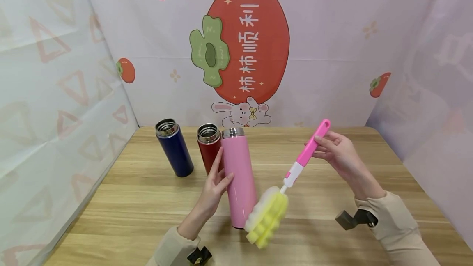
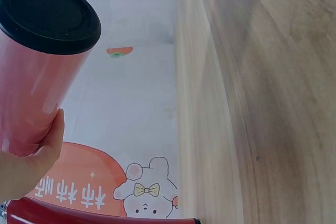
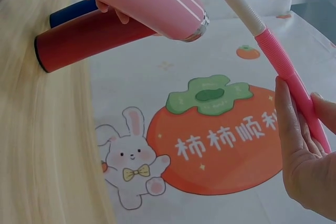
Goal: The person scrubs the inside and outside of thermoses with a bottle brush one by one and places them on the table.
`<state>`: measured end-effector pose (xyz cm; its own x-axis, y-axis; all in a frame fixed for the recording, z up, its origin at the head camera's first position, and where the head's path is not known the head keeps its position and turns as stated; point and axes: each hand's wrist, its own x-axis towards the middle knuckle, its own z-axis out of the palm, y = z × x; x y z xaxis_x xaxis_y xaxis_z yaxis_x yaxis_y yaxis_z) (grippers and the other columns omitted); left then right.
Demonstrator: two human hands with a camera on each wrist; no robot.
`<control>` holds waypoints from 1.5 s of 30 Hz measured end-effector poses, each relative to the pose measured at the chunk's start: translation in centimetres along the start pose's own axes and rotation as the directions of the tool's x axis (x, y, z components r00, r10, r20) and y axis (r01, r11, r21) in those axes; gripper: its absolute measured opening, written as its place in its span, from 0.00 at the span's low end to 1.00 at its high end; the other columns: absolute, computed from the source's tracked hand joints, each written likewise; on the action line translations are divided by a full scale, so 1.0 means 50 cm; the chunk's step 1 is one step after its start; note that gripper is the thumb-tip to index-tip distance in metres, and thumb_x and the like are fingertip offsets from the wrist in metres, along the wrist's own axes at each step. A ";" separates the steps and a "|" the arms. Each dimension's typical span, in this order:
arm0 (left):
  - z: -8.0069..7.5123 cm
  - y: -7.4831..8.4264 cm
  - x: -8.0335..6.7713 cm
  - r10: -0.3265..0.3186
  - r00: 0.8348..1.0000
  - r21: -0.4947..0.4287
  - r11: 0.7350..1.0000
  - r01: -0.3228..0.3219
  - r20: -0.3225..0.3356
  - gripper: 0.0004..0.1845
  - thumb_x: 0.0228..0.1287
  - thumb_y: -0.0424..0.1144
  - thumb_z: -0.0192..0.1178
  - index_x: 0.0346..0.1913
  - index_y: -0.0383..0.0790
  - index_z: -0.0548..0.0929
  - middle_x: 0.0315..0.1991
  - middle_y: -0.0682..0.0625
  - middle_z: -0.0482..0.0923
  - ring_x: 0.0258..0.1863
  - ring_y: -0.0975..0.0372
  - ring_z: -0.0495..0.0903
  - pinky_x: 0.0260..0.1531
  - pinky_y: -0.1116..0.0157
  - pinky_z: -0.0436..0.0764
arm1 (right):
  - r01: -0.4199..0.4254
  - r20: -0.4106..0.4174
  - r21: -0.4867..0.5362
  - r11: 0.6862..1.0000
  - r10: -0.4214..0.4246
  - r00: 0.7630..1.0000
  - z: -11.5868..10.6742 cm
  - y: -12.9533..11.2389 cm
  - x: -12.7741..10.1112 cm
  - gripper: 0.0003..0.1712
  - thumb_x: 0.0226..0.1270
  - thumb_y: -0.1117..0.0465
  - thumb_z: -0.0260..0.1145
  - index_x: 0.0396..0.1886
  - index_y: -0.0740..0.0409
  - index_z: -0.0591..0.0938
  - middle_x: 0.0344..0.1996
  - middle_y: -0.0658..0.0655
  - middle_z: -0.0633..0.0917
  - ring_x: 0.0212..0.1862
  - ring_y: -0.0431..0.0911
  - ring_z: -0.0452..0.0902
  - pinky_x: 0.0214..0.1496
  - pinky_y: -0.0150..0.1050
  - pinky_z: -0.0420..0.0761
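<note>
My left hand (image 1: pixel 213 187) holds a tall pink thermos bottle (image 1: pixel 240 175) with a steel rim at its top. The bottle tilts and is off the table, its black base (image 2: pixel 50 17) showing in the left wrist view. In my right hand (image 1: pixel 343 155) is a bottle brush, pinched by its pink handle (image 1: pixel 311 147). Its yellow and white sponge head (image 1: pixel 269 218) hangs down beside the lower end of the bottle. From the head view I cannot tell whether the sponge touches the bottle.
Behind the pink bottle stands a red thermos bottle (image 1: pixel 207 145), partly hidden by it and my left hand. A dark blue thermos bottle (image 1: pixel 175 153) stands further left, its mouth uncovered. Printed cloth walls (image 1: pixel 321 77) enclose the wooden table (image 1: pixel 140 212) at the back and sides.
</note>
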<state>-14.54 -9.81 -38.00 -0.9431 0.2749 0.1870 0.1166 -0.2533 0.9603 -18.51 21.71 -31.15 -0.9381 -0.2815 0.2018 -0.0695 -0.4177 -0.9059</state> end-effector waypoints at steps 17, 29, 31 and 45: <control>0.000 -0.009 -0.010 -0.056 0.998 0.027 0.998 0.055 0.035 0.37 0.63 0.33 0.49 0.69 0.59 0.43 0.67 0.46 0.45 0.63 0.48 0.54 0.54 0.51 0.63 | 0.093 -0.164 0.151 0.984 -0.068 0.984 -0.011 -0.036 0.019 0.08 0.63 0.70 0.53 0.35 0.66 0.78 0.29 0.62 0.84 0.36 0.49 0.81 0.40 0.38 0.77; 0.003 -0.011 -0.019 -0.089 0.993 -0.002 0.996 0.090 0.080 0.37 0.63 0.33 0.48 0.69 0.59 0.42 0.66 0.43 0.46 0.62 0.49 0.56 0.54 0.53 0.64 | 0.165 -0.294 0.207 0.964 -0.100 0.951 -0.010 -0.063 0.033 0.06 0.59 0.69 0.58 0.35 0.67 0.77 0.28 0.62 0.83 0.34 0.48 0.81 0.38 0.38 0.78; 0.003 -0.012 -0.019 -0.091 0.992 -0.021 0.995 0.093 0.093 0.38 0.63 0.32 0.48 0.69 0.58 0.41 0.67 0.44 0.44 0.62 0.50 0.55 0.55 0.55 0.64 | 0.180 -0.312 0.210 0.961 -0.108 0.944 -0.009 -0.066 0.033 0.06 0.58 0.69 0.59 0.35 0.68 0.77 0.27 0.61 0.83 0.33 0.48 0.81 0.39 0.38 0.78; 0.007 -0.018 -0.021 -0.082 0.988 -0.142 0.985 0.100 0.132 0.39 0.63 0.31 0.46 0.69 0.59 0.39 0.68 0.51 0.36 0.65 0.52 0.47 0.60 0.54 0.54 | 0.277 -0.411 0.190 0.942 -0.180 0.894 0.000 -0.073 0.035 0.11 0.53 0.67 0.64 0.36 0.68 0.75 0.28 0.60 0.82 0.33 0.47 0.81 0.39 0.39 0.78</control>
<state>-13.56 -9.54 -39.00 -0.9003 0.4142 0.1337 -0.0237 -0.3533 0.9352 -19.89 22.74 -27.50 -0.9653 0.1790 0.1904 -0.2611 -0.6356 -0.7265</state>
